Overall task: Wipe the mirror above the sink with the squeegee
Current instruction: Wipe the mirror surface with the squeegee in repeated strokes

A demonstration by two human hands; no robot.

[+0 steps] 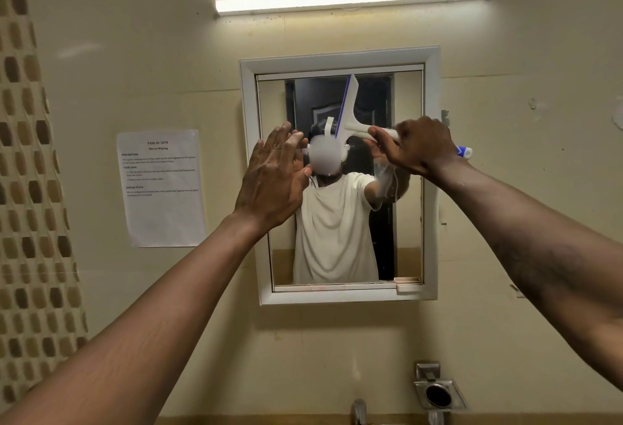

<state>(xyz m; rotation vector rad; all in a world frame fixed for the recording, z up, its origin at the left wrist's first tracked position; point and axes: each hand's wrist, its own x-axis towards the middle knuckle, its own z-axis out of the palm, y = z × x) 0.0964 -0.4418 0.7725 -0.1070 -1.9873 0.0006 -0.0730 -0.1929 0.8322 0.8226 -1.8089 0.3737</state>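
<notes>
The white plastic squeegee with a blue rubber blade (347,105) was at the upper centre of the frame, its blade near vertical on the glass of the white-framed rectangular wall mirror (340,57). The right hand (421,146) gripped its handle with curled fingers. The left hand (273,175) was flat, fingers straight, over the mirror's left edge; contact could not be determined. A printed white paper sheet (161,188) hung left of the mirror.

Bathroom, framed mirror (340,175), tap (358,411), tiled wall (30,188)
</notes>
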